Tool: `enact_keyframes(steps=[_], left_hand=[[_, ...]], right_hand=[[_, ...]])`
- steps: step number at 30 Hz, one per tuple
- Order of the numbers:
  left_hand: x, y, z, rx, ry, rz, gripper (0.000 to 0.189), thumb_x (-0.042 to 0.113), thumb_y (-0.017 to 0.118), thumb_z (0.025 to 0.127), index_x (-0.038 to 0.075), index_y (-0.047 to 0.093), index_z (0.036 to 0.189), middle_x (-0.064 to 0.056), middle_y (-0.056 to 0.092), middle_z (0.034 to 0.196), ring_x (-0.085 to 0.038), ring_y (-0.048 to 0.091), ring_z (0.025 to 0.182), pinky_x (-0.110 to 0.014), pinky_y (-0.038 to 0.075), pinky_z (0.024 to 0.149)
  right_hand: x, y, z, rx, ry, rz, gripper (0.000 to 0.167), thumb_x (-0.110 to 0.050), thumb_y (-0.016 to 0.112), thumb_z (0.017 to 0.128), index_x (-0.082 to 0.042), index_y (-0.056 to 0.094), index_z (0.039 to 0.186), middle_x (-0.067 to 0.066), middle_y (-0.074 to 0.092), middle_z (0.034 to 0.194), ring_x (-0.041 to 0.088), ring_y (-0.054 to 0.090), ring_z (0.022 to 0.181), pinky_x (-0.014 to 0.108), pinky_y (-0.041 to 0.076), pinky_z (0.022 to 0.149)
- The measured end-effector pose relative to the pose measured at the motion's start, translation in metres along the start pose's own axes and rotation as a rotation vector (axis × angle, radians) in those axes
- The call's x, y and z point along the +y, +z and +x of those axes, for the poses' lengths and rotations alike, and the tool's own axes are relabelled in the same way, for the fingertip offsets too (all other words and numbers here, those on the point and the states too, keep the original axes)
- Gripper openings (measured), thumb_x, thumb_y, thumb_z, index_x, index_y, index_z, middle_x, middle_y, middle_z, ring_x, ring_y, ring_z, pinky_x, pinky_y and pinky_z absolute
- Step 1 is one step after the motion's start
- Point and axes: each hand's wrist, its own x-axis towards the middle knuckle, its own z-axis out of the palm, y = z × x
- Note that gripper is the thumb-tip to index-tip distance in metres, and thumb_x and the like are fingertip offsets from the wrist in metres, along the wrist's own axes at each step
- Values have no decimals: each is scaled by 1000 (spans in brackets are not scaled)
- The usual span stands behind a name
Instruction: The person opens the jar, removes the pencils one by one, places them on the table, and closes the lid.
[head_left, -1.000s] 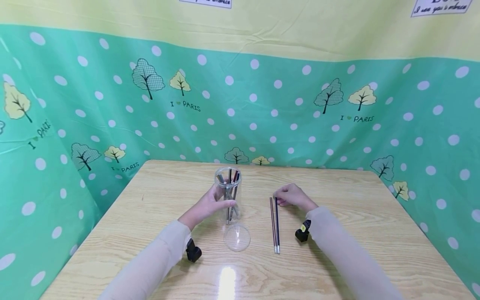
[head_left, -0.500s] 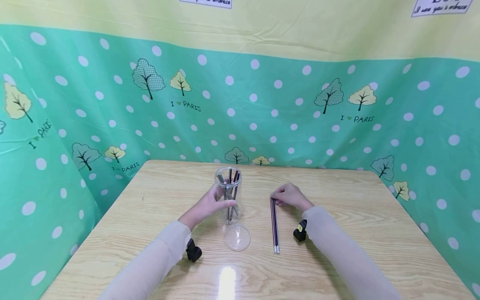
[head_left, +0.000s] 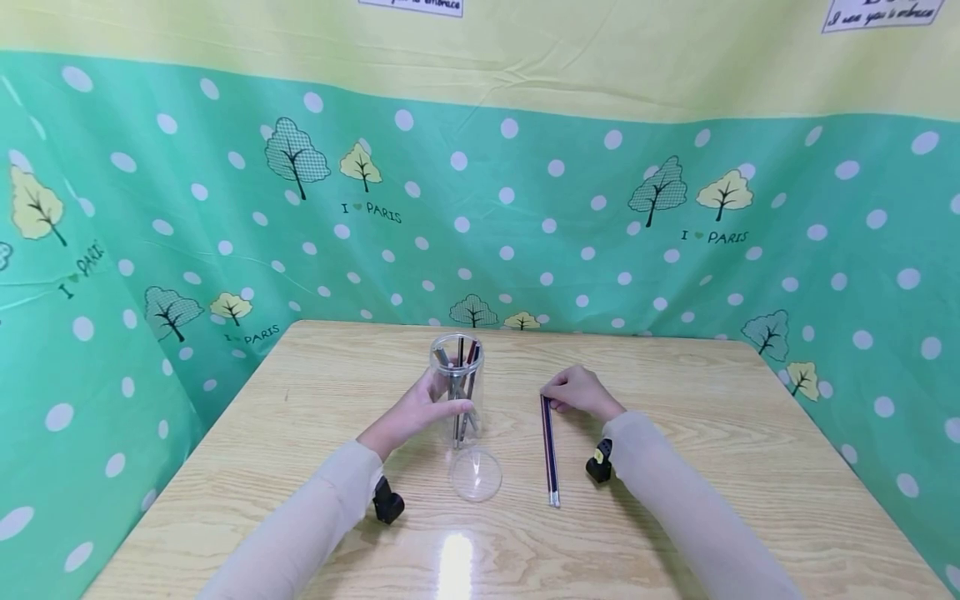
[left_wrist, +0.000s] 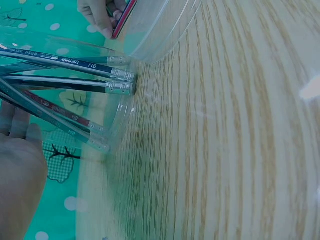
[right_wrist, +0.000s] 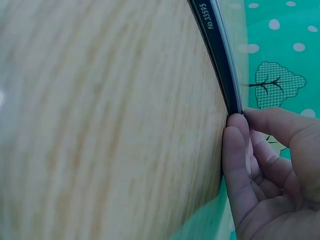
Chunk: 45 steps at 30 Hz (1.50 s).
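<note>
My left hand [head_left: 423,410] grips a clear jar [head_left: 477,392] standing on the table, its thumb across the near side. Inside lean several dark pencils [left_wrist: 70,85], eraserless metal-capped ends down at the jar's base in the left wrist view. Right of the jar, a dark blue pencil [head_left: 551,450] and a red-striped pencil [head_left: 546,442] lie side by side on the wood, silver ends toward me. At their far ends my right hand [head_left: 585,392] pinches them between thumb and fingertips. The right wrist view shows the dark pencil [right_wrist: 220,55] running into those fingertips [right_wrist: 237,125].
A clear round lid [head_left: 476,475] lies flat just in front of the jar. The wooden table [head_left: 675,500] extends to both sides. A green and yellow curtain [head_left: 525,208] hangs behind its far edge. Both wrists carry small black cameras.
My right hand has shifted slightly left, bringing the dark blue pencil against the red-striped one, and has since stayed nearly still. The left hand and jar have not moved.
</note>
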Motion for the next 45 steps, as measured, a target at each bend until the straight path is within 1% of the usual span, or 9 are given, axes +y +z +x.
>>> enact_keyframes(steps=[11, 17, 21, 25, 29, 32, 35, 39, 45], left_hand=[[0, 1, -1, 4, 3, -1, 87, 31, 80, 86, 30, 29, 156, -5, 40, 156, -26, 30, 146, -54, 18, 119], [0, 0, -1, -6, 10, 2, 87, 33, 80, 86, 30, 28, 156, -4, 40, 156, -26, 30, 146, -55, 18, 119], [1, 0, -1, -3, 7, 4, 88, 34, 80, 86, 30, 28, 156, -4, 39, 157, -26, 29, 146, -54, 18, 119], [1, 0, -1, -6, 7, 3, 89, 34, 80, 86, 29, 27, 157, -4, 38, 158, -26, 28, 147, -54, 17, 119], [1, 0, -1, -13, 12, 6, 90, 35, 80, 86, 29, 26, 157, -4, 36, 158, -26, 26, 148, -54, 16, 119], [0, 0, -2, -15, 13, 7, 90, 34, 80, 86, 29, 26, 157, -4, 36, 159, -26, 26, 148, -55, 15, 119], [1, 0, -2, -16, 12, 5, 90, 34, 80, 86, 29, 26, 157, -4, 36, 159, -26, 26, 148, -56, 15, 119], [1, 0, -2, -13, 8, 2, 90, 34, 80, 86, 29, 26, 157, -5, 36, 159, -27, 26, 148, -56, 16, 119], [0, 0, -1, -9, -1, 3, 89, 34, 80, 86, 30, 26, 157, -4, 37, 158, -26, 27, 147, -55, 17, 119]], right_hand=[[2, 0, 2, -11, 6, 19, 18, -14, 69, 95, 2, 72, 100, 9, 69, 85, 15, 66, 70, 28, 59, 65], [-2, -2, 1, -8, 6, 22, 19, -15, 68, 95, 2, 70, 103, 11, 69, 88, 18, 67, 73, 29, 60, 67], [-10, -5, -2, -10, -33, -9, 20, -16, 67, 95, 1, 69, 105, 12, 69, 87, 21, 68, 76, 31, 60, 69], [-21, -9, -7, -4, -58, -46, 23, -23, 67, 97, -4, 70, 107, 13, 69, 86, 25, 68, 78, 35, 59, 73], [-35, -12, -14, -6, -74, -25, 25, -27, 67, 97, -5, 70, 110, 18, 70, 93, 32, 68, 84, 44, 57, 79], [-45, -13, -17, -19, -112, 3, 26, -24, 66, 98, -2, 69, 111, 21, 68, 100, 34, 69, 88, 47, 59, 81], [-57, -14, -21, -23, -167, 10, 25, -22, 65, 99, -1, 68, 112, 18, 68, 99, 33, 70, 89, 44, 60, 79], [-71, -18, -25, -13, -246, 11, 24, -24, 67, 98, -3, 69, 110, 9, 68, 93, 28, 70, 83, 38, 61, 73], [-94, -21, -35, 3, -346, 13, 22, -26, 69, 97, -7, 71, 108, 6, 69, 92, 21, 68, 77, 34, 60, 71]])
